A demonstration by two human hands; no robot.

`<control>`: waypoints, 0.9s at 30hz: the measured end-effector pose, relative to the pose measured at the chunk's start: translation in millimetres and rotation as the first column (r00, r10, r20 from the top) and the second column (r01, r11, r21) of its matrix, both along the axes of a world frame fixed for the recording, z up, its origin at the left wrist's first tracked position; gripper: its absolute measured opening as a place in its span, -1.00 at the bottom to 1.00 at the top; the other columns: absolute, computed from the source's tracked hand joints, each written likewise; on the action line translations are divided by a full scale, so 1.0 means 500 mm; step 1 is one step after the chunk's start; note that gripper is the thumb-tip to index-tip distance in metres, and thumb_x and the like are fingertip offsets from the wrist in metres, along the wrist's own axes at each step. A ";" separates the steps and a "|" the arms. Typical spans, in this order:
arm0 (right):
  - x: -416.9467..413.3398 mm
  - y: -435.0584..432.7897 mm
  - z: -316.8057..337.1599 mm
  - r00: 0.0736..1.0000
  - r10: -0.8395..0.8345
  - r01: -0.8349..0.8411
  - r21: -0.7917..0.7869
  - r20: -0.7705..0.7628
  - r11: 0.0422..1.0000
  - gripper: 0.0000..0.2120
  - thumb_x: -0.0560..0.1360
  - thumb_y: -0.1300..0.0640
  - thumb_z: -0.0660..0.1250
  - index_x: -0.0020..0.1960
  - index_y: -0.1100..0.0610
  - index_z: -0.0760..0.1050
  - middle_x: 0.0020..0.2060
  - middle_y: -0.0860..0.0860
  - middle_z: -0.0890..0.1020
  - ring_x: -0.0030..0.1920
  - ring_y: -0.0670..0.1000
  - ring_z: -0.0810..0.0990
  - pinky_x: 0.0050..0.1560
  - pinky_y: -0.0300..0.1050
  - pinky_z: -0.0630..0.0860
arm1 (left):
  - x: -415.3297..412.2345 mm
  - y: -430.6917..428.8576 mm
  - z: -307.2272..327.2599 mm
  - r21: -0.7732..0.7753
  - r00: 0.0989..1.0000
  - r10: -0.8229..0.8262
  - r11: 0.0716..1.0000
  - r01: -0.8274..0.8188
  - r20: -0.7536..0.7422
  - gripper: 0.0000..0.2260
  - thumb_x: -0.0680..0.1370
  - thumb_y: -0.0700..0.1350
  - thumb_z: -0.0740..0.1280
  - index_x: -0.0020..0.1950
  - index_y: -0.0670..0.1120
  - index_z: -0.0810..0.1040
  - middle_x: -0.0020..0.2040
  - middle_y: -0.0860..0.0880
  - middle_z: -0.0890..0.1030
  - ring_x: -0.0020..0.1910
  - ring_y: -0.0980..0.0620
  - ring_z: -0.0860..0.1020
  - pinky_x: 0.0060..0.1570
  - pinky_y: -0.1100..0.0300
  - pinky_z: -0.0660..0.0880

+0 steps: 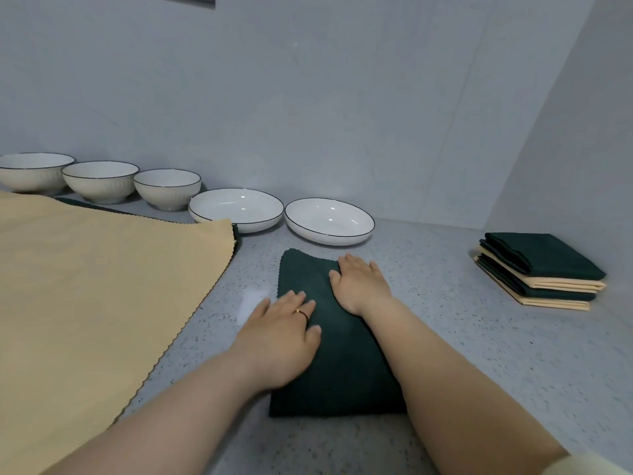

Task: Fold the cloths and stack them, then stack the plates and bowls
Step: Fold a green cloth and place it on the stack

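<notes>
On the counter [445, 337], your left hand [284, 334] and right hand [359, 286] press flat, fingers straight, smoothing the green cloth [342, 371] for stacking.

Reaching forward with both bare forearms, converging over dark green cloth [342, 371]. Pressing palm-down with left hand [282, 337] across cloth's left edge, fingers straight, slightly spread, thin ring [301, 313] on one finger. Pressing palm-down with right hand [359, 286] on cloth's far right part, fingers straight, close together, pointing away. Lying apart, right farther out along cloth than left.
</notes>
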State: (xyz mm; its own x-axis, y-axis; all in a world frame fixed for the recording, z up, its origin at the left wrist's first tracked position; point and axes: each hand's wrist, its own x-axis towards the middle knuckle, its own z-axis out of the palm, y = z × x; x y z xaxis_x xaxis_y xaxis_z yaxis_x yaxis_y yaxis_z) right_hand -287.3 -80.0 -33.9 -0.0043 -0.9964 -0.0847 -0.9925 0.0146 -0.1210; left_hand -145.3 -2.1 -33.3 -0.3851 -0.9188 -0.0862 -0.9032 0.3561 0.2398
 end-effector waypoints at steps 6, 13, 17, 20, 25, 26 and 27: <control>-0.005 -0.002 -0.003 1.000 0.013 -0.013 -0.012 0.012 1.000 -0.50 0.63 0.02 -0.15 0.52 0.17 -0.09 0.52 0.06 -0.05 0.52 0.00 -0.09 0.48 -0.05 -0.22 | -0.019 -0.136 0.006 0.003 0.988 0.131 0.991 -0.132 0.078 -0.52 0.64 0.01 -0.10 0.53 -0.10 -0.09 0.55 -0.03 -0.10 0.53 0.04 -0.12 0.47 0.08 -0.20; -0.006 -0.004 -0.004 1.000 0.010 -0.010 -0.005 0.010 1.000 -0.49 0.62 0.01 -0.16 0.52 0.16 -0.11 0.52 0.06 -0.06 0.52 0.00 -0.11 0.49 -0.04 -0.25 | -0.024 -0.168 0.003 -0.002 0.982 0.150 0.989 -0.151 0.113 -0.50 0.63 0.02 -0.13 0.53 -0.09 -0.14 0.55 -0.03 -0.13 0.53 0.05 -0.14 0.48 0.07 -0.22; -0.003 0.008 0.002 1.000 0.003 -0.003 -0.003 -0.013 1.000 -0.49 0.62 0.01 -0.17 0.52 0.16 -0.12 0.52 0.06 -0.07 0.52 0.01 -0.12 0.49 -0.02 -0.26 | -0.025 -0.154 0.009 0.005 0.978 0.150 0.988 -0.153 0.147 -0.50 0.63 0.02 -0.15 0.53 -0.11 -0.17 0.55 -0.05 -0.15 0.53 0.03 -0.15 0.48 0.06 -0.23; 0.001 0.032 0.003 1.000 -0.004 0.004 0.012 -0.014 1.000 -0.49 0.62 0.01 -0.17 0.52 0.16 -0.13 0.52 0.06 -0.08 0.52 0.01 -0.13 0.48 -0.01 -0.27 | -0.022 -0.132 0.009 0.011 0.978 0.144 0.989 -0.147 0.154 -0.50 0.63 0.02 -0.15 0.53 -0.11 -0.17 0.55 -0.05 -0.15 0.53 0.03 -0.16 0.48 0.07 -0.23; 0.008 0.109 0.005 1.000 -0.019 0.019 0.028 -0.020 0.999 -0.49 0.63 0.01 -0.19 0.52 0.17 -0.16 0.52 0.05 -0.11 0.52 0.01 -0.16 0.48 0.00 -0.29 | -0.015 -0.060 0.009 0.010 0.980 0.122 0.992 -0.125 0.159 -0.50 0.63 0.02 -0.16 0.52 -0.12 -0.18 0.54 -0.05 -0.16 0.52 0.03 -0.17 0.47 0.07 -0.24; 0.009 0.127 0.005 1.000 -0.018 0.018 0.031 -0.017 0.999 -0.49 0.63 0.01 -0.19 0.52 0.17 -0.17 0.52 0.05 -0.11 0.52 0.01 -0.16 0.48 0.00 -0.29 | -0.013 -0.043 0.007 0.010 0.980 0.118 0.993 -0.121 0.158 -0.50 0.63 0.02 -0.16 0.52 -0.12 -0.19 0.54 -0.05 -0.16 0.52 0.03 -0.17 0.47 0.06 -0.25; 0.012 0.153 0.007 1.000 -0.018 0.018 0.033 -0.013 0.999 -0.49 0.63 0.01 -0.19 0.52 0.17 -0.17 0.52 0.05 -0.12 0.52 0.01 -0.16 0.47 0.00 -0.29 | -0.009 -0.018 0.007 0.007 0.982 0.115 0.993 -0.118 0.153 -0.50 0.63 0.02 -0.16 0.52 -0.12 -0.19 0.54 -0.05 -0.16 0.52 0.03 -0.17 0.47 0.06 -0.26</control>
State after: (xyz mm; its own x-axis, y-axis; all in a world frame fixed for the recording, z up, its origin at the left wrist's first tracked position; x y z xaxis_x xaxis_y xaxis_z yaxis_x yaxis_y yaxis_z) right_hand -281.5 -3.6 -30.2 -0.0237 -0.9928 -0.1176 -0.9935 0.0364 -0.1076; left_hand -149.8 -11.3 -29.5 -0.2568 -0.9547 -0.1502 -0.9646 0.2435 0.1015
